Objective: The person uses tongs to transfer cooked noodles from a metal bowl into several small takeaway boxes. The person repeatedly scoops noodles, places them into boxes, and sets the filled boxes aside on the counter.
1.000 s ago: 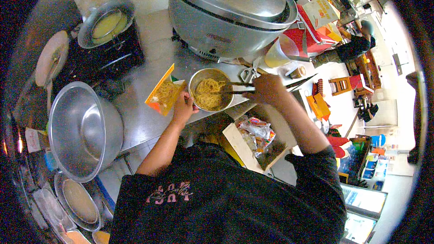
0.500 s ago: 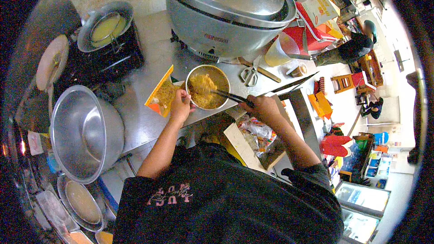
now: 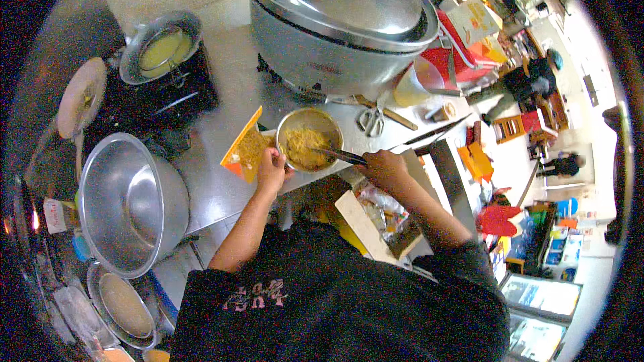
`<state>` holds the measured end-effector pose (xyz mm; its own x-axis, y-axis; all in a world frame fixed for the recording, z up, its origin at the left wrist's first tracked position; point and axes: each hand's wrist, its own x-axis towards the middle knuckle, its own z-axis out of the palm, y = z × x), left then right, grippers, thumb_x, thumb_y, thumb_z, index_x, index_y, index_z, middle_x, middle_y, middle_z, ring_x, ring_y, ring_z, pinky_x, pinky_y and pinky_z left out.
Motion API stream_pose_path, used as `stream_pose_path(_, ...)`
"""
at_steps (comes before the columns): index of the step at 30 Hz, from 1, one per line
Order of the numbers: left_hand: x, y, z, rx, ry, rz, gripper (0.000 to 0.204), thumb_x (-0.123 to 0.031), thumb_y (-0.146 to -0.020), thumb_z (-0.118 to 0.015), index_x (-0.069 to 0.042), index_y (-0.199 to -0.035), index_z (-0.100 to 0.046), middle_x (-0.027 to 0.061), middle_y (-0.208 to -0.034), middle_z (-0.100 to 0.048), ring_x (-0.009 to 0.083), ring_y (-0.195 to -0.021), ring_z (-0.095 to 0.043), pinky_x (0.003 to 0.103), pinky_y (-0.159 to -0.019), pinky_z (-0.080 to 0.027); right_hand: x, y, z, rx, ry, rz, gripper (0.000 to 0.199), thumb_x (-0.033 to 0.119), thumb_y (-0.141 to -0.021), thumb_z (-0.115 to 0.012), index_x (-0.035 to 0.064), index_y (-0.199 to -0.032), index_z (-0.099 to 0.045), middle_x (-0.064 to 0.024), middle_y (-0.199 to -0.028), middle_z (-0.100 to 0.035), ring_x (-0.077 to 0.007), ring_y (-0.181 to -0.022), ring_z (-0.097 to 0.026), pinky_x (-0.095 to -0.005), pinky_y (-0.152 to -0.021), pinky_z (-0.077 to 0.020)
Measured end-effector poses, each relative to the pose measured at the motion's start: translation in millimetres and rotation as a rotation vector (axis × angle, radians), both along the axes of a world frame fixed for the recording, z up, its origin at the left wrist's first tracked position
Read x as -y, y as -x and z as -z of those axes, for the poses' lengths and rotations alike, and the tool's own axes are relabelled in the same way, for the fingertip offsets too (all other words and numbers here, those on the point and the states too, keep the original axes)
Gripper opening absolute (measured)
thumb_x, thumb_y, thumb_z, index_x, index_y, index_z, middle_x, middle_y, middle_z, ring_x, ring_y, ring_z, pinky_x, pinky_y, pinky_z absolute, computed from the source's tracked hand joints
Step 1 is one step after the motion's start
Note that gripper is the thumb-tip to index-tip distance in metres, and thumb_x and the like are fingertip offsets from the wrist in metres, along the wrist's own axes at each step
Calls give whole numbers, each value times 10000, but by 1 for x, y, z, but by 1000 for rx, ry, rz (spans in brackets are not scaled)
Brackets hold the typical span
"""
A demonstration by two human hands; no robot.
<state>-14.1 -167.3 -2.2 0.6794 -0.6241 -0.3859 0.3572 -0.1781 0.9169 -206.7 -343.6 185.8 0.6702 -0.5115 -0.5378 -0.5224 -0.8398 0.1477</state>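
A round metal bowl [image 3: 339,124] sits near the counter's front edge, with a yellowish, crumbly or shredded food [image 3: 305,146] inside. My left hand [image 3: 272,169] is closed on the bowl's near left rim, thumb at the edge. Just left of that hand an open orange-edged packet [image 3: 245,147] shows similar yellowish contents; whether my fingers touch it I cannot tell. My right hand [image 3: 388,171] is wrapped round the dark handle of slim tongs [image 3: 345,155], whose tips reach into the food.
A big lidded cooker [image 3: 329,47] stands behind the bowl. Scissors [image 3: 370,121] and a translucent jug [image 3: 412,84] are to the right. At left are a large empty basin [image 3: 124,201] and a pan of yellow liquid [image 3: 161,47] on a stove. An open box [image 3: 369,228] lies below the counter.
The tongs lie flatter and their tips sit lower in the bowl; the food looks more spread. My left hand stays at the rim. The whole view has shifted slightly.
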Motion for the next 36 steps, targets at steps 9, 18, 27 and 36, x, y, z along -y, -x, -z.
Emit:
stream_pose_path(9, -3, 4, 5, -132, 4, 3, 145, -106, -987, -549, -90, -1060, -425, 94, -1025, -523, 202, -749, -647, 375, -627, -637, -11, 22, -3, 201, 46, 37, 431, 499, -916, -570, 189, -1209, -631, -122, -972, -712, -351, -844, -701, -478, -700, -570)
stream_pose_path(18, -5, -5, 4, -174, -17, 12, 151, -138, -999, -535, -105, -1090, -419, 66, -1025, -496, 165, -721, -620, 363, -651, -635, -7, 90, 22, 326, -18, 208, 486, 490, -905, -600, 274, -1339, -563, -92, -1197, -670, -342, -948, -688, -459, -763, -570)
stream_pose_path(27, -4, -8, -2, -96, -26, 47, 145, -148, -1006, -524, -127, -1105, -420, 60, -1022, -490, 165, -705, -617, 368, -651, -629, -7, 113, 80, 573, 23, 254, 557, 469, -910, -610, 338, -1431, -464, -99, -1113, -674, -335, -867, -686, -455, -708, -562)
stream_pose_path(36, -4, -7, -2, -128, -82, -1, 165, -153, -1001, -538, -115, -1127, -439, 68, -1029, -515, 173, -730, -613, 371, -660, -626, 0, 104, 82, 424, 27, 260, 624, 392, -863, -661, 344, -1446, -443, -87, -1003, -653, -325, -834, -676, -456, -667, -538)
